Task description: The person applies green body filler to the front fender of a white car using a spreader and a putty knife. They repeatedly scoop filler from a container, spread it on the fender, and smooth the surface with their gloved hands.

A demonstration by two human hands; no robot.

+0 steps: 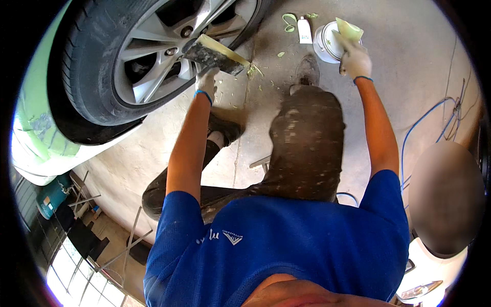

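Blue-shirted shoulders and a paint-flecked trouser knee (307, 138) fill the near field; the person crouches on the concrete floor (409, 61) beside a car wheel (153, 56).

Left hand (207, 81), gloved: fingers closed around the lower edge of a flat mixing board (217, 55), held level, judged so, to keep the pale green filler on its upper edge from sliding off. The board sits just in front of the alloy rim, apart from the tyre.

Right hand (354, 60), gloved: fingers pinched together on a pale green spreader (349, 28), whose blade points down into an open white tin (327, 43) standing on the floor, judged a scooping posture. The spreader protrudes above the fingertips, over the tin's mouth.

A small white tube (305, 30) lies just left of the tin; green filler scraps (254, 70) litter the floor between both hands. A blue hose (424, 123) runs along the right.
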